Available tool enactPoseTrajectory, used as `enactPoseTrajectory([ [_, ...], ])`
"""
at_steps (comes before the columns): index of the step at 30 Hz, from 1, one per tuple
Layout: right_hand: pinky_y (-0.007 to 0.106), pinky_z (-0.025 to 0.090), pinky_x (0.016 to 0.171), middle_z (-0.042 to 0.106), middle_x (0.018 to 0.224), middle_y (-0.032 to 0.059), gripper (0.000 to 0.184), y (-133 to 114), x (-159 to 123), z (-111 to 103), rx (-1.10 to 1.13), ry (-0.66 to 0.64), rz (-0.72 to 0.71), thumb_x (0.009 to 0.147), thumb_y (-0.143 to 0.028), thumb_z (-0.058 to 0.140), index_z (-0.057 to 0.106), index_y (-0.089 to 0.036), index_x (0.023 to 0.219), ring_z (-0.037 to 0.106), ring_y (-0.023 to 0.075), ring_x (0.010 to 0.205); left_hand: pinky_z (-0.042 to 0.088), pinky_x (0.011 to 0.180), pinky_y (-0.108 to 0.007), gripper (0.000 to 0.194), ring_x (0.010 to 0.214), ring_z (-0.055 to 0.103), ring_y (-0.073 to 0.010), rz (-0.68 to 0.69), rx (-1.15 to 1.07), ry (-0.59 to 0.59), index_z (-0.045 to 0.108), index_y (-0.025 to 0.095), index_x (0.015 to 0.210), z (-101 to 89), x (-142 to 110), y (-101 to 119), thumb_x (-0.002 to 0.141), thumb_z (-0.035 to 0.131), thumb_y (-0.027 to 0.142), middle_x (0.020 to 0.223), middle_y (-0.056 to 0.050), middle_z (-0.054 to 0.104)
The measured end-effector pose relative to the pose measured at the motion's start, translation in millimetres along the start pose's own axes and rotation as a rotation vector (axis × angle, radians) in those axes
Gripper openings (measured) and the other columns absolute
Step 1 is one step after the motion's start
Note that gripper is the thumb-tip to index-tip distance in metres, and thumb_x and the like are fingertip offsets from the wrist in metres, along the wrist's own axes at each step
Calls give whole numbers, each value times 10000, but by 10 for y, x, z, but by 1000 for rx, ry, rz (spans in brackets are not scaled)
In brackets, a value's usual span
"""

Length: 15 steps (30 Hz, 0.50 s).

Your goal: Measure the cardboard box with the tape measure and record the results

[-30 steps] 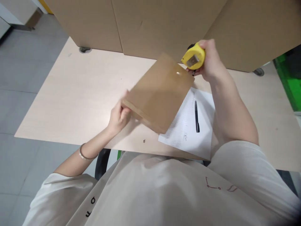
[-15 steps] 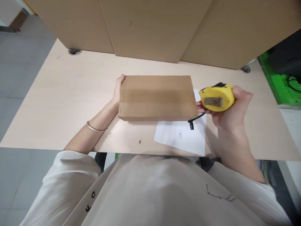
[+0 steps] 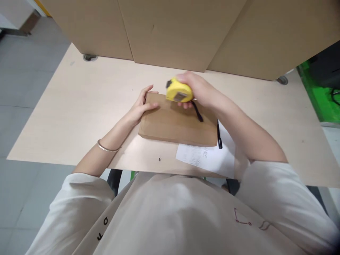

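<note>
A brown cardboard box (image 3: 175,124) lies on the table in front of me. My left hand (image 3: 143,106) grips its left end, thumb on the top face and fingers around the far corner. Above the box's far side, my right hand (image 3: 195,88) is closed around a yellow tape measure (image 3: 178,91), whose black strap dangles over the top. No blade can be made out. Partly under the box's near right corner is a white sheet of paper (image 3: 212,159) with print and handwriting. A black pen (image 3: 219,136) rests on the sheet, beside the box's right end.
Tall cardboard panels (image 3: 170,35) stand along the back of the pale wooden table (image 3: 53,117). Cable holes (image 3: 90,57) show near the back corners. At the far right is a green surface (image 3: 316,95) with dark equipment and a cable.
My right hand has swung left with the tape measure, from beside the box's right end to above it. The box looks lower and flatter, and my left thumb now lies on its top.
</note>
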State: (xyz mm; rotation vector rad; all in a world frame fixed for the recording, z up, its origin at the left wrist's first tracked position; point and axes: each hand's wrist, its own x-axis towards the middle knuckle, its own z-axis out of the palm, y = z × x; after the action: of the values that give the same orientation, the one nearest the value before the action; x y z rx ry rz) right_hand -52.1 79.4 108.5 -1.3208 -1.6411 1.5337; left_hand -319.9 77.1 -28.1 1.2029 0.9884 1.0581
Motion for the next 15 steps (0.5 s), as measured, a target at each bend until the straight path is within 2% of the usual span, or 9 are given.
enactPoseTrajectory([
  [2,333,481,583,676,645,19,536,-157,292,283,-143,-62,-28,1212,-651,632,669,-248,859,612,190,571,472,1483,-666,1136,1724,616,-489,60,17,-49,582,325,1642,-29,-13,-81,683,1131,590,1689,-134,723],
  [5,348,515,630,674,634,15,541,-266,523,562,-267,-89,-6,1218,-647,589,668,-243,867,622,199,594,437,1502,-685,928,1678,660,-469,137,-54,-145,617,307,1570,-85,-5,-187,796,1062,563,1550,-114,790],
  [7,350,530,645,668,614,16,514,-284,568,635,-346,-103,30,1212,-604,574,672,-244,859,629,200,612,465,1480,-699,860,1597,726,-446,175,-75,-219,636,309,1557,-136,26,-243,831,1033,545,1463,-92,830],
  [10,355,542,633,665,588,13,601,-249,555,570,-397,-92,30,1210,-736,551,654,-267,849,620,203,619,530,1430,-688,986,1571,754,-421,234,4,-278,595,368,1696,-234,73,-303,851,1052,589,1548,-87,826],
  [13,387,484,553,667,579,38,703,-133,495,319,-383,-68,23,1102,-922,636,635,-287,800,594,227,565,542,1422,-646,1235,1638,712,-422,251,121,-262,432,415,1906,-311,68,-341,880,1033,752,1719,-79,762],
  [15,382,427,513,654,573,42,664,-42,434,130,-246,-42,48,1025,-895,779,644,-288,794,560,225,528,540,1420,-607,1343,1642,708,-411,241,166,-229,300,398,1985,-333,43,-375,916,983,839,1729,-76,763],
])
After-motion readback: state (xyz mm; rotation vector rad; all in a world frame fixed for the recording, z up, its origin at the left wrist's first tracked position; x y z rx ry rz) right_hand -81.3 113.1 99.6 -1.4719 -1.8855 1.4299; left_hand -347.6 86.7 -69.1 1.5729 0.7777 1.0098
